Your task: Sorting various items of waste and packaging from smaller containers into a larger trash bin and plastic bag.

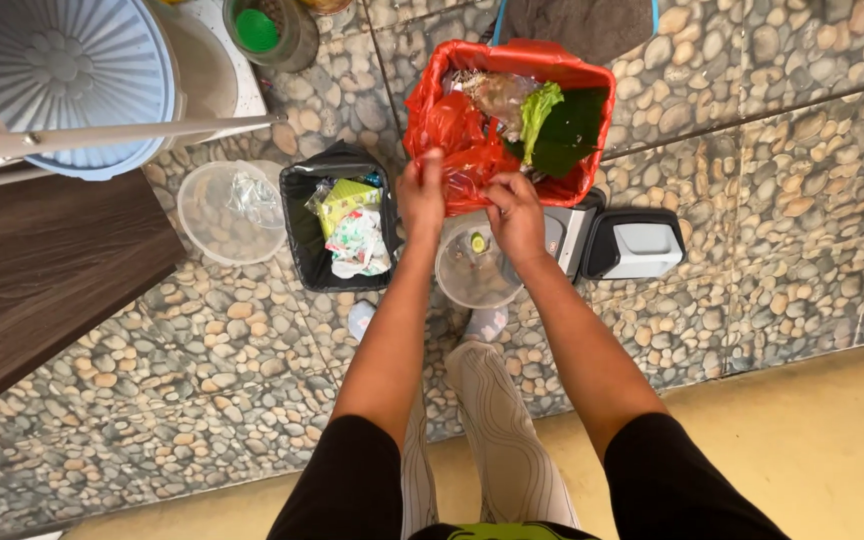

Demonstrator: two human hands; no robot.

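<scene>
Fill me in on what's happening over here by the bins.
A person stands over a red-lined bin on a pebble-patterned floor, looking down. The left hand and the right hand both pinch the near edge of its red plastic liner. Inside lie green leaves and other scraps. A small black-lined bin of wrappers stands to the left, and a clear round container sits just below the hands.

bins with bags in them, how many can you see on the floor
2: a red-lined bin under both hands, left hand and right hand at its near edge, and a black-lined bin to its left.
</scene>
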